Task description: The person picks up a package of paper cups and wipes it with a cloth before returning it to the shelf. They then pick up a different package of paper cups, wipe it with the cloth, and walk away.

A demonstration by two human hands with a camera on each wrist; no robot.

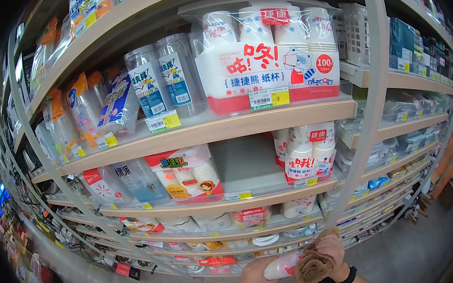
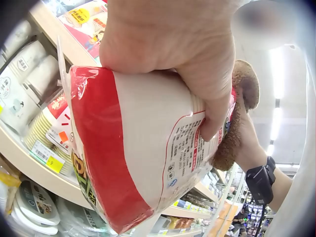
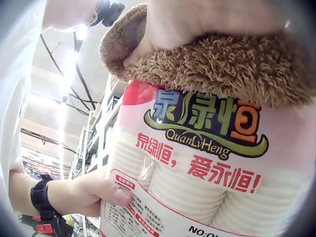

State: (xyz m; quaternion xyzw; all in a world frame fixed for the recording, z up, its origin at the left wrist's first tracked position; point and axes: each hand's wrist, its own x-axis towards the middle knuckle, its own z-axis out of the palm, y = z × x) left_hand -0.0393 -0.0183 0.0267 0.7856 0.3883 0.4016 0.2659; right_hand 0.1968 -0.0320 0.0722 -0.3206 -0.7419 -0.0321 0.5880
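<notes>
My left hand (image 1: 253, 277) grips a plastic-wrapped pack of paper cups (image 2: 143, 143) by its side, the thumb laid over the printed panel. White stacked cups show through the clear film (image 3: 197, 182), below a green and orange brand name. In my right hand (image 1: 328, 248) is a fuzzy brown cloth (image 3: 232, 69), pressed against the red-edged end of the pack. The right fingers curl over the cloth in the right wrist view. Head view shows the pack low in front of the shelves, partly hidden by the cloth (image 1: 314, 266).
Shelves (image 1: 209, 133) of disposable cups rise in front of me. A large 100-cup pack (image 1: 271, 62) stands on the upper board. Below are a red and white cup pack (image 1: 186, 174) and another cup pack (image 1: 311, 155). A grey metal upright (image 1: 375, 90) runs down at right.
</notes>
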